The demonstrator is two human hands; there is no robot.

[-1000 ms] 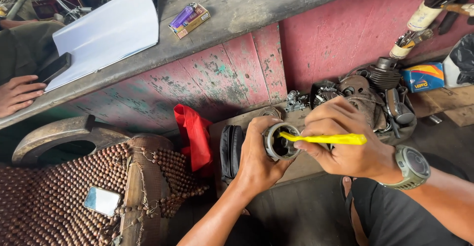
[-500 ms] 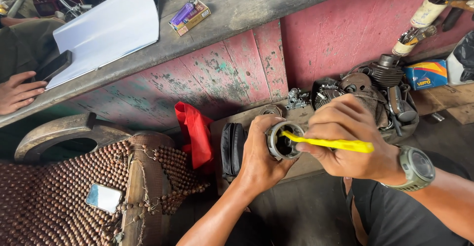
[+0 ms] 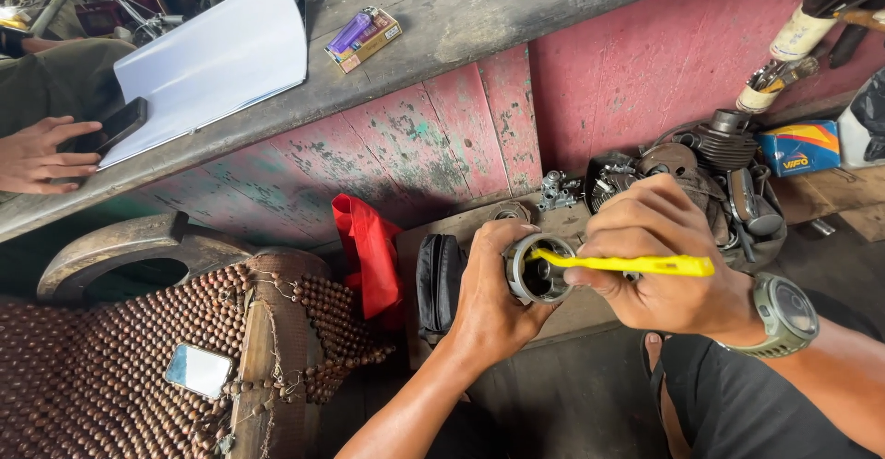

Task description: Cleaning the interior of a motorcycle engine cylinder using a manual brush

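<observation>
Below the wooden counter (image 3: 516,17), left hand (image 3: 493,302) closed around round metal housing (image 3: 539,270), held beside small engine (image 3: 701,178); right hand (image 3: 659,256) pinching yellow brush handle (image 3: 636,264), tip inside housing

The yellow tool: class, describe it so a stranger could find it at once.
Start at the pink wooden counter front, then drop to the two hands working below it. The right hand holds a thin yellow plastic tool, its tip inside the round metal part gripped by the left hand. Nothing else nearby is yellow.
</observation>
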